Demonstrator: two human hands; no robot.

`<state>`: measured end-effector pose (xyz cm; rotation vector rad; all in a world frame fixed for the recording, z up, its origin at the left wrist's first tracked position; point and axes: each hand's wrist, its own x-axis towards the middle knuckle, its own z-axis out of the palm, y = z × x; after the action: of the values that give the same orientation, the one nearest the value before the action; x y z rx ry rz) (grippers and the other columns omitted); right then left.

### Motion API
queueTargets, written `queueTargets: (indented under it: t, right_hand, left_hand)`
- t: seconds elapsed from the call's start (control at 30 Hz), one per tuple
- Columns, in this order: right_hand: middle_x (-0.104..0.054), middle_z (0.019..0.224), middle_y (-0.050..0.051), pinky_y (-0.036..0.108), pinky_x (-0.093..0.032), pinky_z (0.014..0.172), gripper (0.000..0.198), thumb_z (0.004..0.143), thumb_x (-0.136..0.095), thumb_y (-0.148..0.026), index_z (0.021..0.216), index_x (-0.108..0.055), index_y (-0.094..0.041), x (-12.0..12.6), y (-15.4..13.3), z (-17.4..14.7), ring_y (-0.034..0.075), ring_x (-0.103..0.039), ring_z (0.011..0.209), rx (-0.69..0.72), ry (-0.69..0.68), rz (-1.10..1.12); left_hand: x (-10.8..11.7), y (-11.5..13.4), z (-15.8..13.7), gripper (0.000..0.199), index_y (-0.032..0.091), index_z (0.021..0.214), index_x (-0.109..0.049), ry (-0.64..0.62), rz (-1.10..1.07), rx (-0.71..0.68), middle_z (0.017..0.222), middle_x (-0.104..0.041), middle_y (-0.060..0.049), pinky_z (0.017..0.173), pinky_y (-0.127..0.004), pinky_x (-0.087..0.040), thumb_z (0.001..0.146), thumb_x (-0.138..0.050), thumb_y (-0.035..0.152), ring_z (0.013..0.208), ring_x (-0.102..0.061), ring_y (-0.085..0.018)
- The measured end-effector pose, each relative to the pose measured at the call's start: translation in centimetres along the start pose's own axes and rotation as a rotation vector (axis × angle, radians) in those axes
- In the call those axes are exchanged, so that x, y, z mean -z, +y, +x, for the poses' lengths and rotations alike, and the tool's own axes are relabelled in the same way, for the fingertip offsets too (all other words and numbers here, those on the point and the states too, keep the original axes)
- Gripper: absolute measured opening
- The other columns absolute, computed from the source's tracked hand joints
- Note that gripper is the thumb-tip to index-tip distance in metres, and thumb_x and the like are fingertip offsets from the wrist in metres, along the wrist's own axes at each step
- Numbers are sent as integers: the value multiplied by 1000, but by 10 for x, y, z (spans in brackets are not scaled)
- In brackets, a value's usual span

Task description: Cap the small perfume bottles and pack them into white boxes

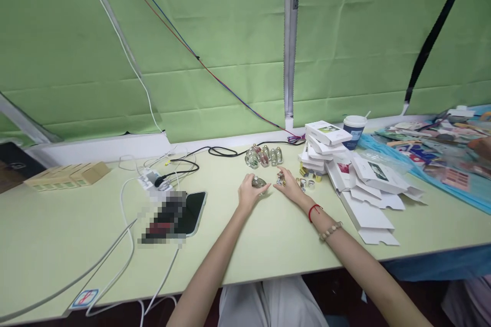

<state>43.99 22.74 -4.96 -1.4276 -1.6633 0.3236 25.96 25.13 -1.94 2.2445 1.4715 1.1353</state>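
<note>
In the head view, my left hand is closed around a small clear glass bottle, which lies tilted low over the table. Just to its right, my right hand curls its fingers about a small shiny metal piece, perhaps a cap; the fingers partly cover it. Several silver and gold caps stand on the table beside that hand. Behind both hands is a cluster of similar glass bottles, some with a reddish tint.
White cartons lie spread and stacked at the right, near a lidded paper cup. At the left are a phone, a power strip with cables and tan boxes. Blue plastic with packets covers the far right.
</note>
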Motion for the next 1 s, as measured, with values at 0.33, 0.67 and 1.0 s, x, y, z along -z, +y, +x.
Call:
queueTargets:
  t: [0.33, 0.67, 1.0]
  right_hand:
    - [-54, 106, 7, 35, -42, 83, 43, 66, -69, -18, 108, -58, -21, 25, -25, -2, 23, -51, 101, 2, 14, -382]
    - [-69, 79, 6, 30, -37, 64, 14, 78, -62, -17, 82, -73, -24, 25, -25, -2, 23, -55, 83, -24, -124, -470]
    - [-70, 81, 4, 31, -42, 68, 14, 77, -60, -19, 81, -73, -24, 19, -27, -1, 22, -56, 84, -4, -82, -331]
  left_hand:
    - [-6, -9, 0, 49, 19, 104, -57, -163, -506, 53, 97, -65, -7, 80, -34, -46, 60, -72, 35, 87, -61, -20]
    - [-4, -11, 11, 34, 14, 85, -65, -115, -891, 335, 95, -67, -9, 79, -30, -47, 77, -40, 36, 91, -61, -19]
    - [-11, -2, 0, 25, 16, 61, -49, -123, -803, 289, 61, -50, 1, 59, -22, -37, 73, -44, 37, 61, -47, -10]
